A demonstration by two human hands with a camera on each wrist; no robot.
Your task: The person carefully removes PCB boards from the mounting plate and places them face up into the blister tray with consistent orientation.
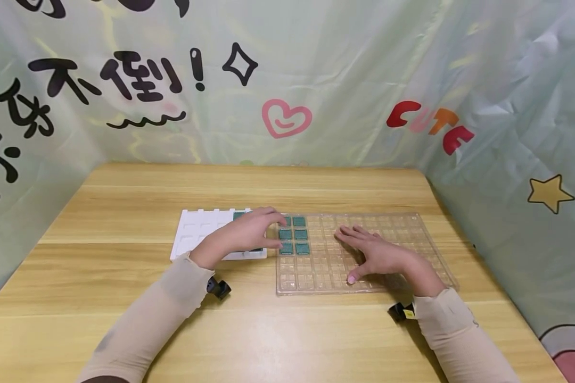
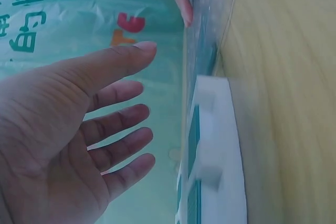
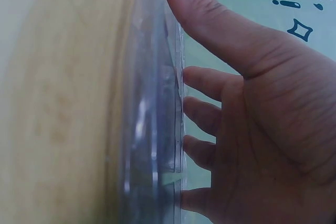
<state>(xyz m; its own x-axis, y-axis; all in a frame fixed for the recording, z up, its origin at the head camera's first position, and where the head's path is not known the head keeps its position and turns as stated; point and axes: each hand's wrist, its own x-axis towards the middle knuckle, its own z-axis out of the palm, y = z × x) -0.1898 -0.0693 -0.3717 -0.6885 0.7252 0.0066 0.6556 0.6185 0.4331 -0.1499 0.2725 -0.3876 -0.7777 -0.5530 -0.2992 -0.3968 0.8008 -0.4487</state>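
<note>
Six green chips [image 1: 301, 234] show in the clear tray [image 1: 316, 280], which a light touch should keep level, on the wooden tabletop [image 1: 287, 335] before a printed curtain [image 1: 345, 58] in the head view; the left wrist view shows the left hand [image 2: 68, 124] loosely spread, empty; the right, the right hand [image 3: 262, 119] splayed on that tray, gripping nothing.

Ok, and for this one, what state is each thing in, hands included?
Left hand: open, holding nothing, above the trays' adjoining ends.
Right hand: open, fingertips on the clear tray.
Clear tray: flat, partly filled, six chips at its left end.
White tray: flat, partly filled, visible left pockets empty.
Green chips: in both trays, those in the white one partly hidden.
Curtain: hanging, creased.
</note>
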